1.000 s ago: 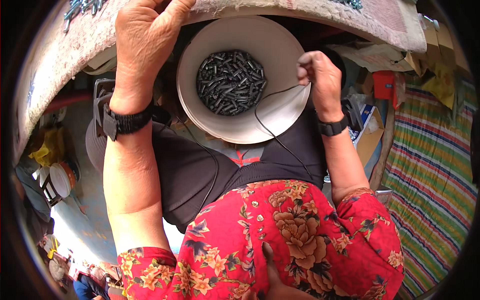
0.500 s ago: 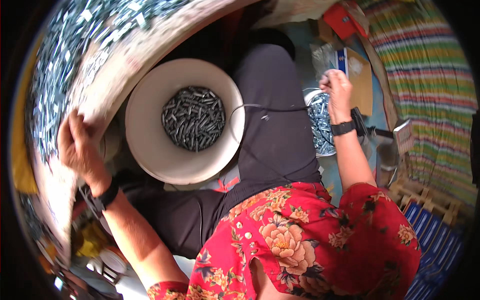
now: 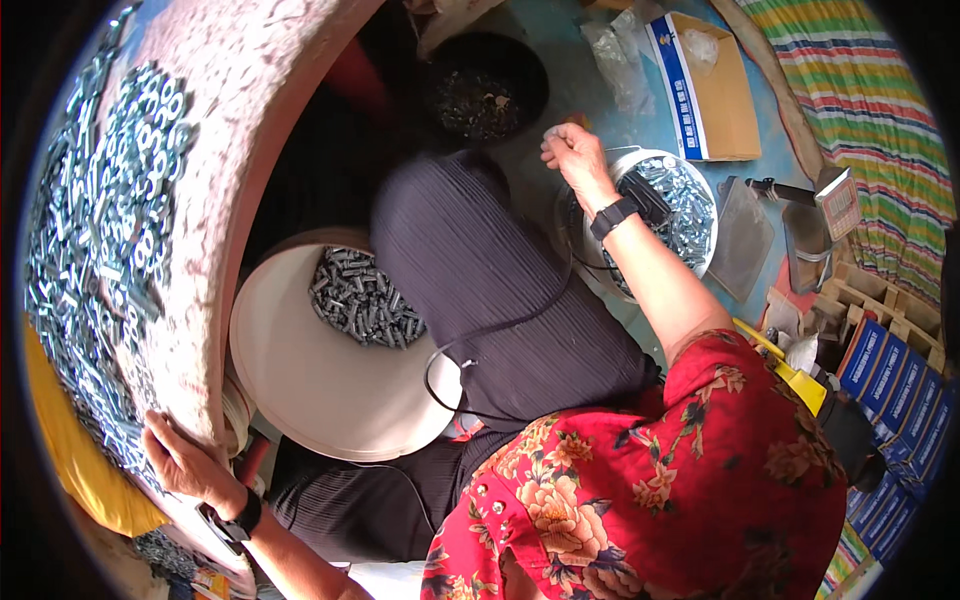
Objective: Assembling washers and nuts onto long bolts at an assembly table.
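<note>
Left hand (image 3: pixel 188 466): forearm reaching out to the person's left, fingers loosely bent at the edge of the cloth-covered desk (image 3: pixel 235 125), beside heaped metal parts (image 3: pixel 112 225); grip, I cannot tell.
Right hand (image 3: pixel 577 160): arm stretched forward, fingers curled, near a white pail (image 3: pixel 712 222) of shiny pieces; grip likewise unclear.
Pale bucket (image 3: pixel 325 385), holding dark metal cylinders (image 3: pixel 362 300): between the legs.

floor (image 3: pixel 776 150): blue | striped cloth (image 3: pixel 890 120): right | table cover (image 3: pixel 250 95): pale, brightly lit
</note>
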`<state>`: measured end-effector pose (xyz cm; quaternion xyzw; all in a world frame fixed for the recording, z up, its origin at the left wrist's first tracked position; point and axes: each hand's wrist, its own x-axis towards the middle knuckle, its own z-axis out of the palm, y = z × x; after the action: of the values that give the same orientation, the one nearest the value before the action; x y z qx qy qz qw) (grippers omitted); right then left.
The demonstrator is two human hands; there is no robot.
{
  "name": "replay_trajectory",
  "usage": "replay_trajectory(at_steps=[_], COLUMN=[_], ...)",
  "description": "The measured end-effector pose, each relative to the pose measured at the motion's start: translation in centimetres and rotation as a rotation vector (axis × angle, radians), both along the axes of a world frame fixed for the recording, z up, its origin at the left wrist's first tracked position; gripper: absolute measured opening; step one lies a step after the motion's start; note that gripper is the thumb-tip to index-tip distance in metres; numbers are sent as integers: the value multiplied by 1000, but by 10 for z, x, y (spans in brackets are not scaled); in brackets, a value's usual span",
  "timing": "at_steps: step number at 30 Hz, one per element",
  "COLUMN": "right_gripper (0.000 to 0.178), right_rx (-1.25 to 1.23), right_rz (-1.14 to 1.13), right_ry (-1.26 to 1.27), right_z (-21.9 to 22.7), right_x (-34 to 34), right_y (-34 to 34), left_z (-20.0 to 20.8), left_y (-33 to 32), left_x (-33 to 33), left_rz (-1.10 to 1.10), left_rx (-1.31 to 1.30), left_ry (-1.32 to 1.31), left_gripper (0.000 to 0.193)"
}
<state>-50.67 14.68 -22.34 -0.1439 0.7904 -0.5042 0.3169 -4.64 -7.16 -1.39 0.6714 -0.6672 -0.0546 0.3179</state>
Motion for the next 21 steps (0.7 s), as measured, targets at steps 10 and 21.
replay_trajectory(at_steps=[10,21], right_gripper=[59,55], right_rx=[367,538], right_rz=[633,1197], right_ry=[631,976], right_z=[-99,-215], right_x=[-27,-99], right_y=[-107,-101], left_z=[12,7], left_y=[6,5], left_x=[0,-10], left_rz=[24,-154], left_rx=[-12,42], left_ry=[-204,-167], left_gripper=[22,7])
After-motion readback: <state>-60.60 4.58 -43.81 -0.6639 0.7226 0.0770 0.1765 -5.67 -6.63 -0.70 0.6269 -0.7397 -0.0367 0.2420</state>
